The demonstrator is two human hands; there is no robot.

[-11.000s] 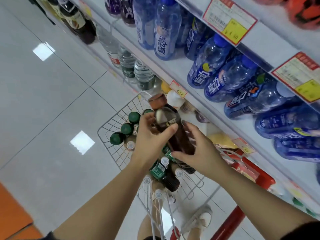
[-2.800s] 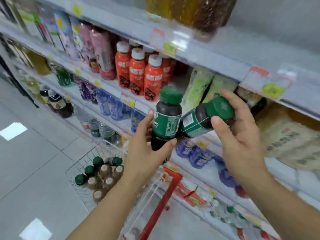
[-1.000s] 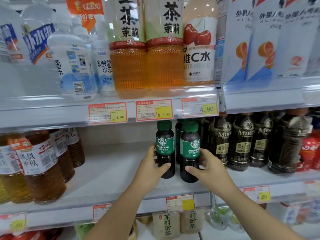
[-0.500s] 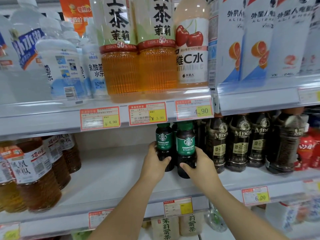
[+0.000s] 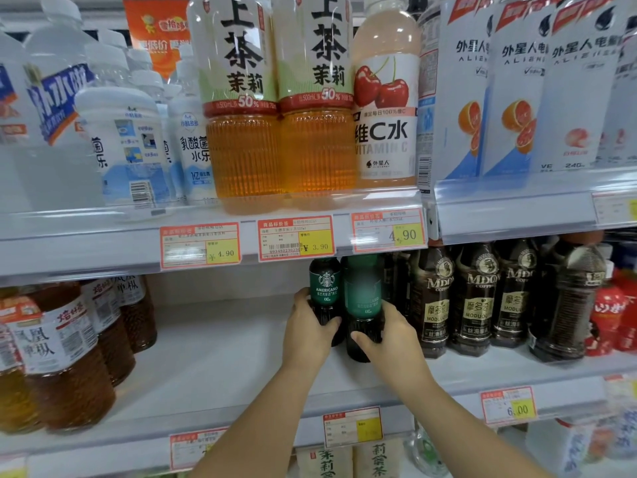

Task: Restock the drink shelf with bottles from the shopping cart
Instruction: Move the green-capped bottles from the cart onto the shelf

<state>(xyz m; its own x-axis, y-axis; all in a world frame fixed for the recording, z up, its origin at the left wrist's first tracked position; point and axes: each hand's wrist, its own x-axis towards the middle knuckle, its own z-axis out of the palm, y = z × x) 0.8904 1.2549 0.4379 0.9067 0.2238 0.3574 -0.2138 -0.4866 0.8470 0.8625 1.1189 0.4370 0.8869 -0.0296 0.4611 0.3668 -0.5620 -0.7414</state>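
Two small dark coffee bottles with green labels stand upright side by side on the middle shelf [image 5: 220,360]. My left hand [image 5: 308,334] wraps the lower part of the left green-label bottle [image 5: 325,288]. My right hand [image 5: 387,338] grips the base of the right green-label bottle [image 5: 363,291], which looks blurred. Both bottles sit deep under the upper shelf, whose price strip hides their caps. The shopping cart is out of view.
Dark MDO coffee bottles [image 5: 477,298] stand just right of my right hand. Brown tea bottles [image 5: 69,346] fill the shelf's left end, with bare shelf between. Above, amber tea bottles [image 5: 275,132] and white cartons [image 5: 517,91] line the upper shelf.
Both hands have pushed the two green-label bottles farther back on the shelf, so their caps are now hidden behind the upper shelf's price strip. The view has moved closer.
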